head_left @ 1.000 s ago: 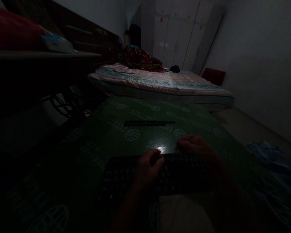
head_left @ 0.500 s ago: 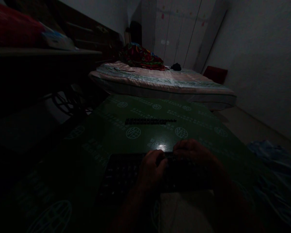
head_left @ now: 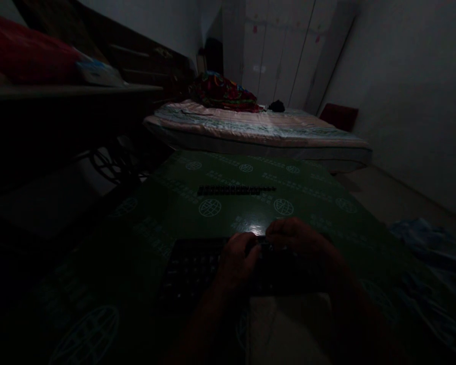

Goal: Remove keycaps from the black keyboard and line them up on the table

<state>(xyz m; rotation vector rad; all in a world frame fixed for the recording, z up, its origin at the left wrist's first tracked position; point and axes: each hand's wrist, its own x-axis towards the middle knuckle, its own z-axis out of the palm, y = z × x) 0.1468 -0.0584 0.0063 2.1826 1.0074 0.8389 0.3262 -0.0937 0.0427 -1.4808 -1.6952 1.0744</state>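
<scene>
The room is very dark. A black keyboard [head_left: 192, 271] lies on a green sheet with pale globe prints [head_left: 167, 203] right in front of me. My left hand [head_left: 235, 263] rests on the keyboard's far edge near its middle, fingers curled. My right hand [head_left: 300, 241] is beside it, fingers bent down onto the same far edge. The two hands almost touch. What the fingertips pinch, if anything, is too dark to make out. A row of small black pieces [head_left: 233, 190] lies farther out on the green sheet.
A low bed with a striped cover [head_left: 258, 129] stands beyond the sheet, with a colourful bundle [head_left: 222, 92] on it. A dark treadle table [head_left: 72, 101] is at the left. Blue cloth [head_left: 429, 243] lies on the floor at the right. Pale wardrobe doors [head_left: 281, 50] close the back.
My two hands have drawn closer together at the keyboard's far edge; the right hand slid left. The view shifted slightly.
</scene>
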